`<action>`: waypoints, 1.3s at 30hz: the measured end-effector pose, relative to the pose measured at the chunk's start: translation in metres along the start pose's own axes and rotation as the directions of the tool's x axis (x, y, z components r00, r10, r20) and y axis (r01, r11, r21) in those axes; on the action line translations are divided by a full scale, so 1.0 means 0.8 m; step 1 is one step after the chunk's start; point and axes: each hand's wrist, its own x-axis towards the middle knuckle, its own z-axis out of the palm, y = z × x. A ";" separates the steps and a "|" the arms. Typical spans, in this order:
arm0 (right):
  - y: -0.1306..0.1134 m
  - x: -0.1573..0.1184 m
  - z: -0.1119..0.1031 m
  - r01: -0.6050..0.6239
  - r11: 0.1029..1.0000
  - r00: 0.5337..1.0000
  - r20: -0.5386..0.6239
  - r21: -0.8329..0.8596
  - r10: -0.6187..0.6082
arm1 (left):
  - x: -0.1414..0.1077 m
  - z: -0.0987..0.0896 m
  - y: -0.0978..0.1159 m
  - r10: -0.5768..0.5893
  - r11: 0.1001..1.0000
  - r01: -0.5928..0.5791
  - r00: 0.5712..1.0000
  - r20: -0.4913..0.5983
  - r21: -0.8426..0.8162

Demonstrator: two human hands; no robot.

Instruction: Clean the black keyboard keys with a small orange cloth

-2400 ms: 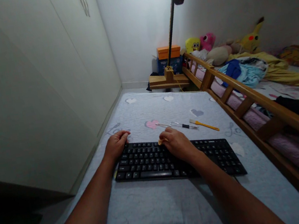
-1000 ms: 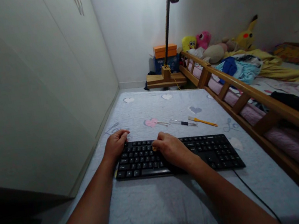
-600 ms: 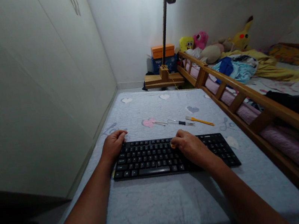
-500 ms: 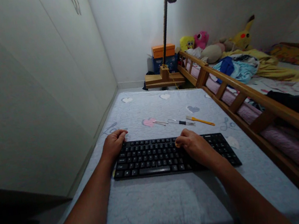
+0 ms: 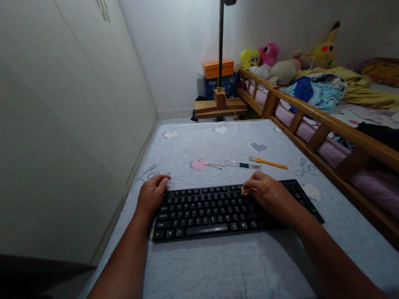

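Note:
A black keyboard (image 5: 202,214) lies across the cloth-covered table. Its upper left corner is gripped by my left hand (image 5: 152,193), the fingers curled in at the edge. Over the right part of the keys, my right hand (image 5: 267,193) pinches a small orange-tan piece (image 5: 245,191), perhaps a bit of sponge; the fingers hide most of it. Behind the keyboard lie thin white cotton swabs (image 5: 214,166), a wire-looped tool with a black grip (image 5: 243,164) and a small brush with a yellow handle (image 5: 270,162).
The table wears a pale cloth (image 5: 204,275) with heart prints. A wooden bed rail (image 5: 303,113) runs along the right, with plush toys and clothes behind it. White cupboard doors (image 5: 83,112) stand to the left. A pole on a wooden base (image 5: 219,103) rises beyond the table.
My right hand has slid a little to the right along the upper keys, still pinching the orange-tan piece. My left hand stays at the keyboard's corner.

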 end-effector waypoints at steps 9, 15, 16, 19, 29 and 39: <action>0.015 -0.008 -0.002 -0.078 0.997 0.996 0.042 -0.023 0.079 | -0.002 0.000 0.005 -0.006 1.000 0.006 1.000 -0.002 -0.010; 0.034 -0.020 -0.009 -0.103 0.995 0.995 0.005 0.007 0.103 | -0.001 0.000 0.000 -0.001 1.000 0.001 1.000 -0.012 -0.002; 0.036 -0.020 -0.008 -0.099 0.995 0.995 0.005 0.001 0.099 | -0.001 0.000 0.000 -0.002 1.000 0.002 1.000 -0.015 -0.005; 0.043 -0.023 -0.008 -0.096 0.995 0.995 0.001 -0.016 0.096 | -0.002 0.001 0.002 -0.007 1.000 0.007 1.000 -0.016 -0.014; 0.068 -0.033 -0.019 -0.140 0.987 0.990 -0.015 -0.084 0.139 | -0.001 0.000 0.005 -0.006 1.000 0.005 1.000 -0.016 -0.020; 0.053 -0.030 -0.015 -0.072 0.997 0.996 -0.046 -0.002 0.072 | -0.002 -0.001 0.007 -0.027 1.000 0.026 0.999 -0.021 -0.014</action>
